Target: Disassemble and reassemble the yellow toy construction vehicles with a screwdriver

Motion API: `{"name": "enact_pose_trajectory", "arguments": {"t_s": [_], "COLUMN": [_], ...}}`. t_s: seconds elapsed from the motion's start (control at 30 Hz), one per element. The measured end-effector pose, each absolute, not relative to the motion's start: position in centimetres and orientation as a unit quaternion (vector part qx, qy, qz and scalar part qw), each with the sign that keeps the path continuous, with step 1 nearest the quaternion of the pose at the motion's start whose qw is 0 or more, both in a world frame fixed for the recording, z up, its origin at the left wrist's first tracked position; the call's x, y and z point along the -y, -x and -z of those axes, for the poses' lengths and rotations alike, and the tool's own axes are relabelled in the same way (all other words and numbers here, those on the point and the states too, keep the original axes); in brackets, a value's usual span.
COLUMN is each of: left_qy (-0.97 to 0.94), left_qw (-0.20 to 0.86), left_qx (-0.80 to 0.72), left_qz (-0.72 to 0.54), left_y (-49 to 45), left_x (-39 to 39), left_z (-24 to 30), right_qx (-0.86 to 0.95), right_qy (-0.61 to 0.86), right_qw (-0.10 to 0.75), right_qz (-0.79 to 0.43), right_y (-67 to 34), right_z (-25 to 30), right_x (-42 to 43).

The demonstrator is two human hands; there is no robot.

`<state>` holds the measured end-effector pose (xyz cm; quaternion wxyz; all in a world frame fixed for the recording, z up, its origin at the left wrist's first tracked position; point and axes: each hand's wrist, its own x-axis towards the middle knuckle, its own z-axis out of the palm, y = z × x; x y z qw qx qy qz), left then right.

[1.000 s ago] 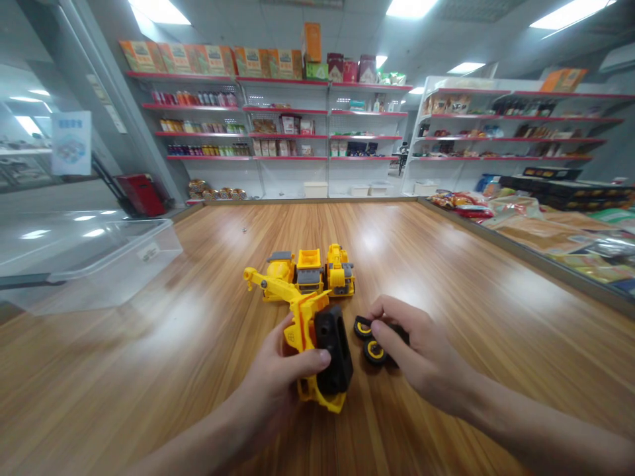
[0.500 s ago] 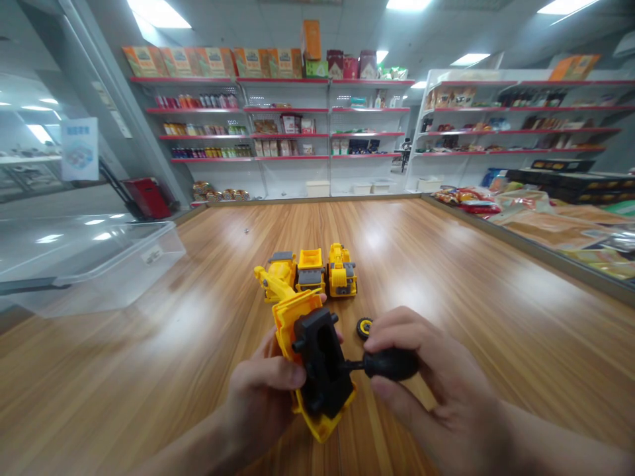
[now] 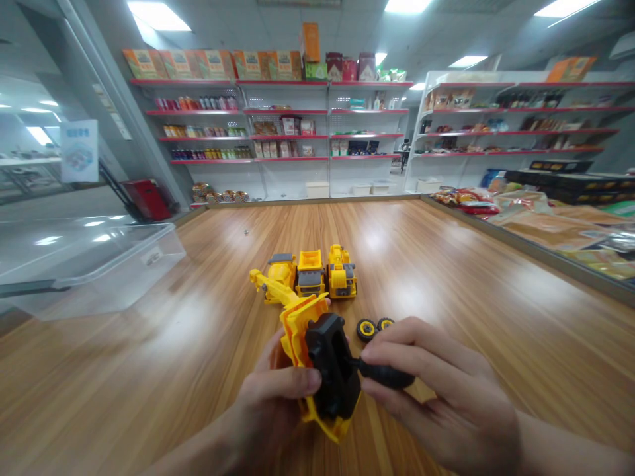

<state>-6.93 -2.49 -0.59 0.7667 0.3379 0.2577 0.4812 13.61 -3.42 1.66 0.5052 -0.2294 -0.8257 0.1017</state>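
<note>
My left hand point(image 3: 278, 390) is wrapped round a yellow toy truck point(image 3: 297, 330), tilted so its black underside faces me and a yellow crane-like arm points up and left. No wheels show on its black chassis. My right hand point(image 3: 446, 390) grips the black handle of a screwdriver point(image 3: 387, 374). Its shaft reaches left into the recess of the chassis; the tip is hidden there. Two small black wheels with yellow hubs, a left wheel point(image 3: 366, 330) and a right wheel point(image 3: 385, 323), lie on the table just beyond my right fingers.
Behind the held toy stand a yellow mixer-like truck point(image 3: 282, 270), a yellow dump truck point(image 3: 311, 272) and a yellow toy excavator point(image 3: 342, 272) on the wooden table point(image 3: 446, 277). A clear plastic bin point(image 3: 109, 271) is at left. Packaged goods point(image 3: 536, 221) lie along the right side.
The held toy and screwdriver have shifted slightly, the toy to the right. My right hand has moved a little lower, and a second wheel now shows beside the first.
</note>
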Motion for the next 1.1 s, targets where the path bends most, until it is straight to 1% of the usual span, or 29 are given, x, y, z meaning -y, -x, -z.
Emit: {"name": "enact_pose_trajectory", "arguments": {"t_s": [0.23,0.33,0.47,0.7,0.83,1.03,1.1], "left_qy": [-0.321,-0.333,-0.359,-0.379,-0.384,-0.379,-0.391], "left_qw": [0.755,0.739,0.719,0.697,0.691,0.692,0.671], "left_qx": [-0.274,-0.286,-0.303,-0.329,-0.344,-0.352,-0.37], "left_qz": [-0.502,-0.512,-0.512,-0.513,-0.507,-0.503,-0.51], "left_y": [6.8,6.7,6.7,6.7,6.7,6.5,6.4], "left_x": [2.4,2.5,2.7,2.4,2.4,2.4,2.4], "left_z": [0.5,0.5,0.6,1.1,1.2,1.1,0.8], "right_qx": [0.827,0.816,0.807,0.818,0.83,0.861,0.861], "right_qy": [0.22,0.252,0.321,0.336,0.314,0.224,0.235], "right_qw": [0.507,0.511,0.488,0.462,0.452,0.449,0.44], "right_qz": [-0.102,-0.099,-0.084,-0.073,-0.087,-0.086,-0.099], "right_y": [-13.7,-13.6,-13.7,-13.8,-13.9,-14.3,-14.2], "right_z": [-1.4,-1.4,-1.3,-0.4,-0.1,0.3,0.3], "right_x": [3.2,3.0,2.5,2.3,2.3,1.8,1.7]}}
